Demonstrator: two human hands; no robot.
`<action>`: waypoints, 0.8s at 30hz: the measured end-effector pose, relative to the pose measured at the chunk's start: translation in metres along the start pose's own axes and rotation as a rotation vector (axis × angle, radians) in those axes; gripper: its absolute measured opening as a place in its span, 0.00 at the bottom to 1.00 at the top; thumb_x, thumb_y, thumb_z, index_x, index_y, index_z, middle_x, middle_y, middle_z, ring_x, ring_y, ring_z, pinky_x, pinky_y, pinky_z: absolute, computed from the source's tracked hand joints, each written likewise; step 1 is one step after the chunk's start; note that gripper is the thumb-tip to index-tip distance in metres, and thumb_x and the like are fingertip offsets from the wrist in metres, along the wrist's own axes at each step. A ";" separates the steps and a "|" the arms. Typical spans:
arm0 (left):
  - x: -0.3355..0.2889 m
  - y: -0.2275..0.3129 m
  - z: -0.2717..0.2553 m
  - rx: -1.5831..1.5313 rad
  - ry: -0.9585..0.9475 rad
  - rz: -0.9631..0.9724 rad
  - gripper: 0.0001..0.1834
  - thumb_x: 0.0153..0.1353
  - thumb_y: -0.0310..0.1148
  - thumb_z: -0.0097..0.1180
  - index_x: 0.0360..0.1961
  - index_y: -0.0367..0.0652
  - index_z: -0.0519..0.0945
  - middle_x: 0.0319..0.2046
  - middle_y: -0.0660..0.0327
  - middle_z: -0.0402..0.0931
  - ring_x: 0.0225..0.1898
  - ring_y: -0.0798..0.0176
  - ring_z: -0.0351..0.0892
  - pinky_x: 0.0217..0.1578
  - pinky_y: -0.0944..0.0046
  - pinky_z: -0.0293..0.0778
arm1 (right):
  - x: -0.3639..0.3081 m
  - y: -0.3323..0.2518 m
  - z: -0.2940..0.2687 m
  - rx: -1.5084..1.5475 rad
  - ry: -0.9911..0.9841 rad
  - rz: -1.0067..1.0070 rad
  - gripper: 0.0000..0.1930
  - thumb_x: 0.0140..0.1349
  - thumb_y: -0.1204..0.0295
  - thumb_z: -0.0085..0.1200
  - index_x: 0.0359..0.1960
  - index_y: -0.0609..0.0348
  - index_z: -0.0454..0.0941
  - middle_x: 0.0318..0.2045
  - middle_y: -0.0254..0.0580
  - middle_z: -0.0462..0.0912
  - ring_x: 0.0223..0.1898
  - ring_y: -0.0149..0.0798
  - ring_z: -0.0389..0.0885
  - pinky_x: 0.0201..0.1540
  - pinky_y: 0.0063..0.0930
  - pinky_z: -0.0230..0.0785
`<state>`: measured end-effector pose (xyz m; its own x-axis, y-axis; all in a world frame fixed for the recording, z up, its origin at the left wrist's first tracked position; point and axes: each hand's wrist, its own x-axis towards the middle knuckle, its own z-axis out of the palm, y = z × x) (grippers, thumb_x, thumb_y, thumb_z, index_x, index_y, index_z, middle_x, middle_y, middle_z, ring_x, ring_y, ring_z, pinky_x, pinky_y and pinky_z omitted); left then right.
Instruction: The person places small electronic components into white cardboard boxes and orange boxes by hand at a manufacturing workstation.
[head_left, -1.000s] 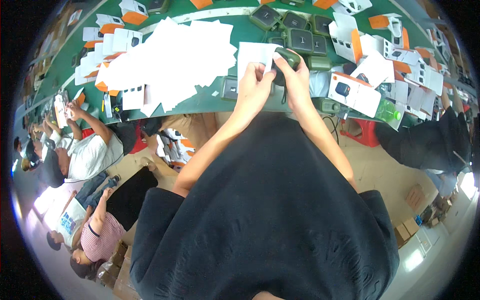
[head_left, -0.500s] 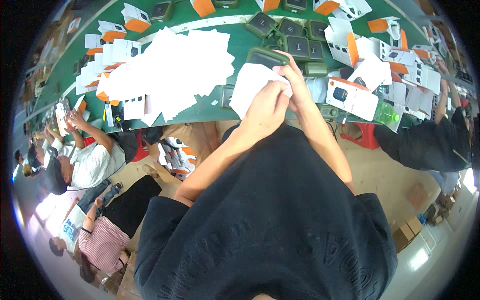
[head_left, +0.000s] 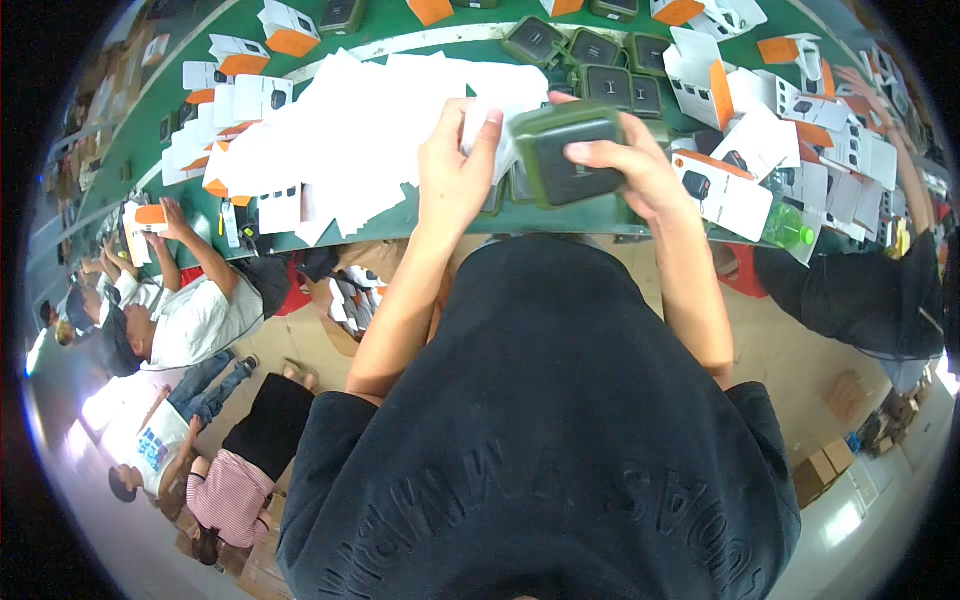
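Overall, a green work table (head_left: 395, 218) arcs across the upper field, seen through a wide fisheye. At its left-centre lies the largest item upon it, a broad heap of white sheets (head_left: 350, 120), fanned and overlapping. To the right stand white-and-orange boxes, among them an upright, open one (head_left: 695, 80); nearer the wearer, a flatter box (head_left: 720, 190) lies tilted beside a green plastic bottle (head_left: 788, 228). Beyond the hands, a cluster of dark green cases (head_left: 606, 88) sits packed closely together.

Right hand (head_left: 650, 175): clasped on one green case (head_left: 555, 160), thumb laid flat across its dark panel, the other fingers behind the far edge. The case is raised above the near part of the table, tilted, panel toward the viewer.

Left hand (head_left: 455, 180): thumb and forefinger appear to pinch a loose white sheet (head_left: 508, 105) at the case's left side; whether sheet and case touch cannot be told.

Change: half a second earlier the hands were together and the sheet covered the lower part of the case. Now the hands have parted and the panel is bared, which suggests the two pieces are being handled separately.
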<state>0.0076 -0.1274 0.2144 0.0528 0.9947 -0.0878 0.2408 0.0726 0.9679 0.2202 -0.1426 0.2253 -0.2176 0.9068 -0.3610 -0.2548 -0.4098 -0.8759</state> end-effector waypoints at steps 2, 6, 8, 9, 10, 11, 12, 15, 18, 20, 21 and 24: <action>-0.007 0.010 0.001 0.114 -0.005 -0.024 0.07 0.70 0.29 0.54 0.43 0.36 0.77 0.34 0.61 0.81 0.35 0.70 0.76 0.37 0.69 0.71 | 0.007 -0.001 0.008 0.019 -0.094 0.078 0.31 0.50 0.65 0.72 0.55 0.69 0.78 0.48 0.44 0.84 0.48 0.33 0.80 0.58 0.29 0.69; -0.018 0.001 0.008 -0.039 0.077 0.197 0.08 0.68 0.27 0.56 0.45 0.37 0.77 0.34 0.58 0.79 0.32 0.69 0.75 0.33 0.67 0.71 | 0.009 0.008 0.020 0.220 0.196 0.073 0.26 0.50 0.65 0.72 0.48 0.68 0.80 0.44 0.42 0.85 0.46 0.32 0.81 0.55 0.29 0.71; -0.026 0.001 0.011 0.181 0.058 0.351 0.09 0.65 0.27 0.58 0.46 0.38 0.77 0.32 0.57 0.79 0.29 0.67 0.74 0.30 0.65 0.70 | 0.015 0.016 0.011 0.051 0.125 0.026 0.24 0.51 0.66 0.72 0.46 0.67 0.81 0.40 0.41 0.85 0.43 0.32 0.82 0.52 0.28 0.73; -0.028 0.000 0.014 0.103 0.085 0.302 0.08 0.66 0.28 0.58 0.45 0.38 0.77 0.31 0.58 0.79 0.27 0.66 0.74 0.30 0.65 0.70 | 0.015 0.014 0.013 0.051 0.122 0.025 0.24 0.51 0.66 0.72 0.46 0.67 0.81 0.40 0.41 0.85 0.43 0.32 0.82 0.52 0.28 0.73; -0.030 -0.001 0.017 0.024 0.111 0.254 0.07 0.66 0.28 0.58 0.43 0.38 0.78 0.30 0.58 0.79 0.26 0.66 0.74 0.29 0.65 0.70 | 0.013 0.010 0.016 -0.021 0.141 0.008 0.22 0.51 0.68 0.72 0.46 0.67 0.81 0.39 0.40 0.85 0.41 0.32 0.82 0.51 0.28 0.74; -0.033 0.001 0.019 0.026 0.113 0.254 0.07 0.66 0.28 0.58 0.43 0.38 0.78 0.30 0.58 0.79 0.26 0.66 0.74 0.29 0.65 0.70 | 0.013 0.008 0.018 -0.094 0.161 -0.010 0.21 0.51 0.69 0.71 0.45 0.67 0.81 0.38 0.40 0.85 0.40 0.32 0.83 0.49 0.28 0.75; -0.037 0.006 0.021 0.075 0.051 0.208 0.07 0.67 0.29 0.58 0.43 0.38 0.77 0.28 0.58 0.79 0.25 0.66 0.73 0.28 0.65 0.69 | 0.013 0.008 0.018 -0.096 0.169 -0.010 0.21 0.51 0.69 0.71 0.45 0.67 0.81 0.38 0.40 0.85 0.40 0.32 0.83 0.49 0.28 0.75; -0.050 -0.002 0.031 0.043 -0.086 0.034 0.08 0.68 0.31 0.58 0.43 0.38 0.76 0.28 0.62 0.78 0.27 0.70 0.72 0.31 0.68 0.70 | 0.016 0.019 0.018 0.056 0.393 -0.079 0.19 0.52 0.72 0.69 0.44 0.67 0.81 0.38 0.39 0.85 0.39 0.30 0.83 0.44 0.27 0.77; -0.058 -0.004 0.046 0.045 -0.203 -0.068 0.12 0.69 0.34 0.59 0.44 0.38 0.75 0.33 0.64 0.79 0.34 0.75 0.72 0.34 0.69 0.69 | 0.017 0.050 0.035 0.167 0.521 -0.135 0.18 0.52 0.73 0.68 0.44 0.65 0.79 0.37 0.38 0.83 0.35 0.30 0.81 0.41 0.26 0.75; -0.052 -0.014 0.053 -0.074 -0.197 -0.069 0.18 0.66 0.39 0.62 0.45 0.35 0.74 0.31 0.53 0.80 0.27 0.65 0.75 0.29 0.61 0.72 | 0.016 0.058 0.035 0.148 0.548 -0.157 0.18 0.56 0.69 0.68 0.45 0.63 0.78 0.38 0.37 0.82 0.38 0.30 0.79 0.44 0.26 0.73; -0.045 -0.012 0.053 -0.075 -0.202 -0.063 0.18 0.66 0.39 0.62 0.45 0.35 0.74 0.31 0.53 0.80 0.27 0.65 0.75 0.29 0.61 0.72 | 0.017 0.054 0.037 0.111 0.593 -0.223 0.17 0.60 0.66 0.66 0.45 0.63 0.78 0.39 0.38 0.82 0.40 0.30 0.79 0.47 0.25 0.72; -0.025 -0.009 0.054 -0.123 0.050 -0.226 0.26 0.58 0.49 0.69 0.39 0.35 0.76 0.31 0.57 0.81 0.34 0.65 0.78 0.36 0.64 0.75 | 0.009 0.043 0.035 0.144 0.635 -0.201 0.16 0.71 0.60 0.57 0.48 0.63 0.78 0.41 0.38 0.81 0.45 0.29 0.77 0.53 0.25 0.69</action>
<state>0.0559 -0.1564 0.1949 -0.0377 0.9543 -0.2965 0.1213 0.2989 0.9466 0.1738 -0.1552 0.1954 0.4309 0.8308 -0.3524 -0.3653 -0.1964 -0.9099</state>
